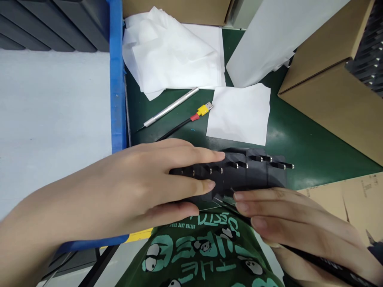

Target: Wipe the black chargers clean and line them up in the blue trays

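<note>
Several black power adapters (235, 179) stand side by side in a row in front of me, their plug prongs pointing up and to the right. My left hand (155, 177) lies across the left end of the row with its fingers stretched out and spread, touching the adapters and covering part of them. From the right, my right hand (287, 219) closes around slim black tweezers (233, 208). Their pointed tip is at the near edge of the row, close to my left fingertips. Whether the tip touches an adapter I cannot tell.
Behind the row lie a silver craft knife (171, 107), a cable with a yellow USB plug (204, 109) and a white sheet (239, 113). White paper (176, 56) is piled farther back. A blue crate (118, 91) borders the left, a cardboard box (335, 95) the right.
</note>
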Tool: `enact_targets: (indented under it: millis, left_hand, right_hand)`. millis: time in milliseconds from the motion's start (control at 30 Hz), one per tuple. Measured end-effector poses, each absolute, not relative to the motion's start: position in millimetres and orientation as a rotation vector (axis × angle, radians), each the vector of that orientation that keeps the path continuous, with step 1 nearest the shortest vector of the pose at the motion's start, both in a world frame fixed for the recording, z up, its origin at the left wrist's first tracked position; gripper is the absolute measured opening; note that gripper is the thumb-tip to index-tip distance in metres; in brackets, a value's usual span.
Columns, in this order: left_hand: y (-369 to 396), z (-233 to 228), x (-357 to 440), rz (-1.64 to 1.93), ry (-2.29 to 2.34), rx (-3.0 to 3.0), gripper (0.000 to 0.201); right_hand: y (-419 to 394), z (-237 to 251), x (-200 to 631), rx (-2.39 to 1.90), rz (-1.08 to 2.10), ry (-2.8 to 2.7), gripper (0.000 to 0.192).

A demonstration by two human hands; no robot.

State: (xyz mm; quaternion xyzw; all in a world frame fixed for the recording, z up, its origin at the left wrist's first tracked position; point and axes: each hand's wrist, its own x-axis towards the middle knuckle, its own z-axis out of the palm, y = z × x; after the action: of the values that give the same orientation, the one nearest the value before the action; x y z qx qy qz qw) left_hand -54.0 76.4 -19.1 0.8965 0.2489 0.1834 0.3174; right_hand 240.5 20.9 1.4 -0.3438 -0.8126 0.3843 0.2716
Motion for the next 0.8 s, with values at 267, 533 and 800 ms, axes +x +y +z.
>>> enact_targets:
  millis: [267, 533, 800]
  left_hand:
    - [75.8, -20.0, -55.1, 0.491, 0.661, 2.356, 0.029]
    - [77.0, -20.4, -55.2, 0.499, 0.626, 2.390, 0.029]
    - [76.7, -19.9, -54.3, 0.497, 0.630, 2.379, 0.029]
  right_hand:
    - [23.7, 3.7, 243.4, -0.931, 1.083, -2.204, 0.029]
    - [19.8, 0.5, 240.9, -0.934, 1.126, -2.182, 0.033]
    - [20.0, 0.2, 239.4, -0.910, 1.098, -2.212, 0.033]
